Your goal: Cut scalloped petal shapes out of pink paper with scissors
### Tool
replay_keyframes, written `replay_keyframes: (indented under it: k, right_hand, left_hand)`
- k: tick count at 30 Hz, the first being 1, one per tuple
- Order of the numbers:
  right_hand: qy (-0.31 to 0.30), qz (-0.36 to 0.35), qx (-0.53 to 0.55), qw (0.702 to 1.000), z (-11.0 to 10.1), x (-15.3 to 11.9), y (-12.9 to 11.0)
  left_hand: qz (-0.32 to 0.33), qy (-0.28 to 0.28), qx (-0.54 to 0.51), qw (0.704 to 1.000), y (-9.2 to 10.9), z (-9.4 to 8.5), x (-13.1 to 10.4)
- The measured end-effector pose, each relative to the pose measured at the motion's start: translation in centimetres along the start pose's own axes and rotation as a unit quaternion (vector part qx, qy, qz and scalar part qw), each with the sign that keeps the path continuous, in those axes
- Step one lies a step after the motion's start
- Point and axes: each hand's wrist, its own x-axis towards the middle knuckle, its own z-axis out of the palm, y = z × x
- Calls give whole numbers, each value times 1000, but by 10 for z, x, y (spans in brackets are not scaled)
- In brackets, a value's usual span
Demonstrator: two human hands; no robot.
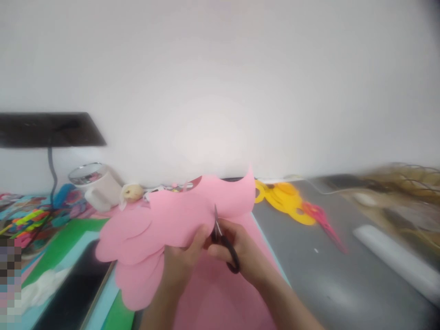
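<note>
So both hands are up in the lower middle of the frame, working on a pink foam sheet that's already got scalloped, wavy edges cut into it. The left hand has its fingers clamped on the bottom edge of the sheet, thumb on the near side, holding it up off the tabletop. The right hand is just beside it, fingers closed through the black handles of a pair of scissors. The blades point up and bite into the pink sheet near its middle; only a short sliver of blade shows, so I can't tell how far apart they are.

Under the hands there's another flat pink sheet lying on the tabletop, running down to the bottom edge of the frame.

Other stuff around: over on the right of centre, some yellow foam cutouts with holes in them, and a pair of red-handled scissors lying just past those. A white roll sits toward the lower right. On the left there's a white mug, a green sheet, and a dark tablet-looking thing in the lower left. Far left is a blurry pile of colourful bits. The whole picture is pretty soft.
</note>
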Motion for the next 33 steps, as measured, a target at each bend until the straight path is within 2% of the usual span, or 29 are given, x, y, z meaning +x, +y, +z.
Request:
replay_keyframes:
  k: [9, 15, 21, 28, 33]
  right_hand:
    - [19, 8, -18, 1000, 2, 1, -2]
    - [19, 5, -10, 1000, 2, 1, -2]
    - [19, 1, -13, 1000, 2, 1, 0]
    - [25, 16, -16, 999, 3, 0, -1]
    - [20, 2, -7, 1000, 3, 0, 0]
  left_hand:
    - [3, -26, 10, 1000, 4, 0, -1]
    - [20, -4, 12, 1000, 3, 1, -1]
    - [7, -7, -1, 1000, 4, 2, -2]
    - [23, 8, -38, 999, 8, 5, -2]
    - [24, -3, -37, 999, 12, 4, -2]
